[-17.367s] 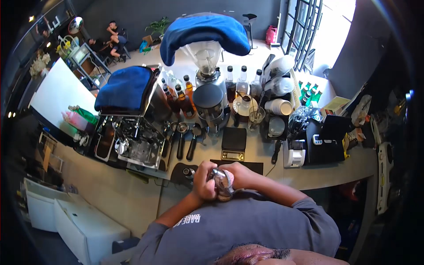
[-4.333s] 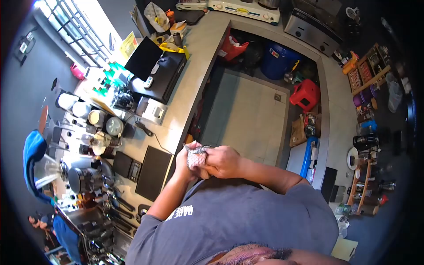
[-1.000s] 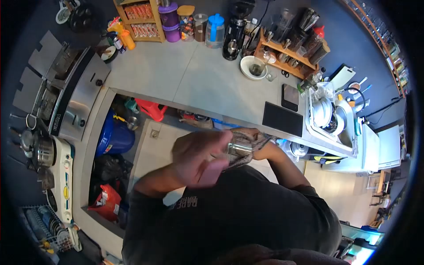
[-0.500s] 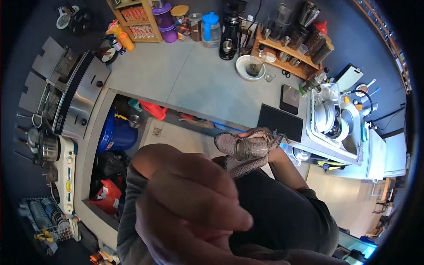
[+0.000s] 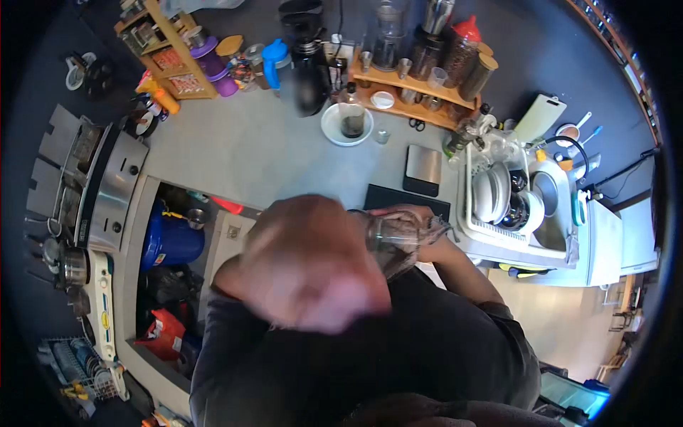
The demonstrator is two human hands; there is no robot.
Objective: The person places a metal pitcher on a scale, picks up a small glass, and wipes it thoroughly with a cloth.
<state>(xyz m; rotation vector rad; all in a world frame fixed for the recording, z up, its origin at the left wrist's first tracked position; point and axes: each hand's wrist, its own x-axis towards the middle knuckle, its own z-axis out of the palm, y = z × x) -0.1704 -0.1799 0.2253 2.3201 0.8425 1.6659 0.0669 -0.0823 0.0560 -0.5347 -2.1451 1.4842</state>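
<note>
My right hand [image 5: 430,250] is closed round a checked cloth [image 5: 400,262] with a clear glass [image 5: 393,232] lying in it. The glass is tilted on its side, its mouth toward the left. My left hand [image 5: 309,263] is raised close to the camera, in front of my chest, beside the glass. Motion smears its fingers, so I cannot tell whether they hold anything. The left hand hides part of the glass's mouth end. Both hands are near the counter's front edge, by a black mat [image 5: 427,205].
On the counter [image 5: 228,142] are a white bowl [image 5: 327,128] with a bottle in it, a small glass [image 5: 383,135] and a scale [image 5: 423,167]. A dish rack [image 5: 491,228] and sink [image 5: 551,228] are right; a toaster oven [image 5: 117,188] is left.
My left hand has moved up and away from the camera, toward the glass. The right hand keeps the cloth and glass. The view has shifted, with the counter sliding left.
</note>
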